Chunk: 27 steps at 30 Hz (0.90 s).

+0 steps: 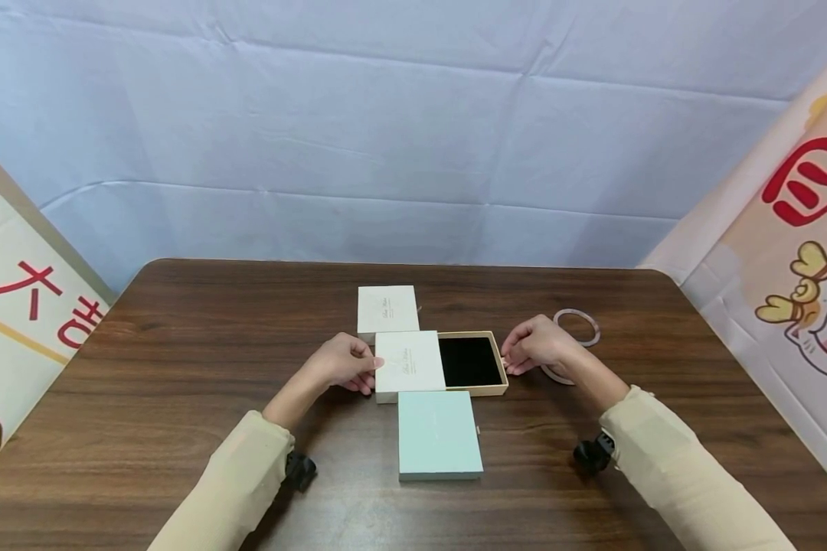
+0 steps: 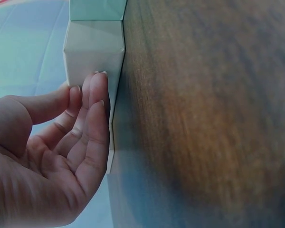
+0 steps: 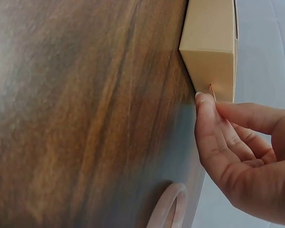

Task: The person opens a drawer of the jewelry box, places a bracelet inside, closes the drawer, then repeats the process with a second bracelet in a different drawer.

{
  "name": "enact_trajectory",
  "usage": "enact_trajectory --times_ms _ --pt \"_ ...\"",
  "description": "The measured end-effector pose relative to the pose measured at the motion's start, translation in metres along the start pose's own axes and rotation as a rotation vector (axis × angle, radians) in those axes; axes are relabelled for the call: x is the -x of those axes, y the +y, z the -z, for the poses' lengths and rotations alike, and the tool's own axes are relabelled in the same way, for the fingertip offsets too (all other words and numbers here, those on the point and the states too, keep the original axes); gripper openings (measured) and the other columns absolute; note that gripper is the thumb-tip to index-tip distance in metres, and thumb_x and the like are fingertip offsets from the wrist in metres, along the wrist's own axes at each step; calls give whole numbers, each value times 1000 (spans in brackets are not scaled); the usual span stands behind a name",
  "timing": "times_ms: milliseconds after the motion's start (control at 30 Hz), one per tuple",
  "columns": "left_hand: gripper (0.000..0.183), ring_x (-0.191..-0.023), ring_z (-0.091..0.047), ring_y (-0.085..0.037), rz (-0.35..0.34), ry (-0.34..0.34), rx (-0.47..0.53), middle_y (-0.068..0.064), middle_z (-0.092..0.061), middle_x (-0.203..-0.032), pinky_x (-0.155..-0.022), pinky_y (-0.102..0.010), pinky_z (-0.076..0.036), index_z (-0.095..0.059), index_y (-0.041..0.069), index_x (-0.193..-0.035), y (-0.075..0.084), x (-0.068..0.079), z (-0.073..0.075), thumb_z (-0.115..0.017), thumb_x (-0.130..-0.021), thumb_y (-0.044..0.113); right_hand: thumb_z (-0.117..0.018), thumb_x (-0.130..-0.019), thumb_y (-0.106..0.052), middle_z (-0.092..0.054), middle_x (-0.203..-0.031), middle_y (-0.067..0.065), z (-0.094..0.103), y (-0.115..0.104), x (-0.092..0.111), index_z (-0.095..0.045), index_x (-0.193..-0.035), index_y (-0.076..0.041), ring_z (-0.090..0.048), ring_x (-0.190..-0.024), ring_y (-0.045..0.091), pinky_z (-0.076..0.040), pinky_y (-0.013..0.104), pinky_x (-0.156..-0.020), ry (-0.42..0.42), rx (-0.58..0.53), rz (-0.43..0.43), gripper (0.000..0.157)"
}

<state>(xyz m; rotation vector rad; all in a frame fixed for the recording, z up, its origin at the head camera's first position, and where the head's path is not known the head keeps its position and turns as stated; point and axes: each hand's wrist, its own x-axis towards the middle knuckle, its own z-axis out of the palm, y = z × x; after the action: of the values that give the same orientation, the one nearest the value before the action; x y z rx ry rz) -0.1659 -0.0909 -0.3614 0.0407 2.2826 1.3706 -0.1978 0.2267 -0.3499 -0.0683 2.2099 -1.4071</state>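
Observation:
A white drawer box (image 1: pixel 410 363) with small printed lettering lies at mid-table. Its cream drawer (image 1: pixel 501 389) is slid out to the right and shows a black lining (image 1: pixel 467 361). At the sleeve's left end is my left hand (image 1: pixel 341 363), thumb on the top edge and fingertips against the end face (image 2: pixel 88 61). My right hand (image 1: pixel 534 344) pinches the small ribbon pull (image 3: pixel 213 92) on the drawer's front between thumb and finger. Behind the right wrist lies a pale bangle (image 1: pixel 575 311); another bangle (image 1: pixel 558 377) is partly hidden under that wrist.
A second white box (image 1: pixel 387 310) stands just behind the drawer box, overlapping it in the head view. In front sits a mint-green box (image 1: pixel 439 436) with a small tab on its right side. All rest on a dark wooden table (image 1: pixel 214 329), with a pale cloth (image 1: pixel 386 138) behind it.

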Motion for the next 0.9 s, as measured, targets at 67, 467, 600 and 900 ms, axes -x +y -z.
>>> enact_trajectory --times_ms 67,467,600,900 --pt "22 -55 -63 -17 1 -1 -1 -9 -62 -62 -55 -30 -51 -61 -1 -73 0 0 0 -59 -90 12 -53 -78 17 -61 -68 14 0 0 0 -56 -89 18 -63 -60 20 -54 36 -62 1 3 -4 12" --pt "21 -55 -63 -17 4 9 -20 -9 -63 -61 -55 -30 -51 -61 -1 -73 1 1 0 -60 -89 12 -54 -79 14 -62 -72 16 3 -2 5 -55 -94 20 -63 -63 22 -53 40 -66 -32 3 27 16" --pt "21 -55 -63 -17 8 9 -17 -9 -63 -61 -55 -30 -51 -61 -1 -72 1 1 0 -60 -89 12 -55 -79 13 -63 -76 17 7 -3 5 -54 -97 20 -64 -66 24 -53 41 -68 -33 10 28 19" --pt "21 -55 -63 -17 6 6 -15 -9 -63 -61 -55 -30 -51 -61 -1 -72 2 2 0 -60 -89 12 -57 -81 9 -65 -84 18 18 -12 10 -51 -104 20 -64 -73 26 -52 41 -71 -16 -7 12 26"
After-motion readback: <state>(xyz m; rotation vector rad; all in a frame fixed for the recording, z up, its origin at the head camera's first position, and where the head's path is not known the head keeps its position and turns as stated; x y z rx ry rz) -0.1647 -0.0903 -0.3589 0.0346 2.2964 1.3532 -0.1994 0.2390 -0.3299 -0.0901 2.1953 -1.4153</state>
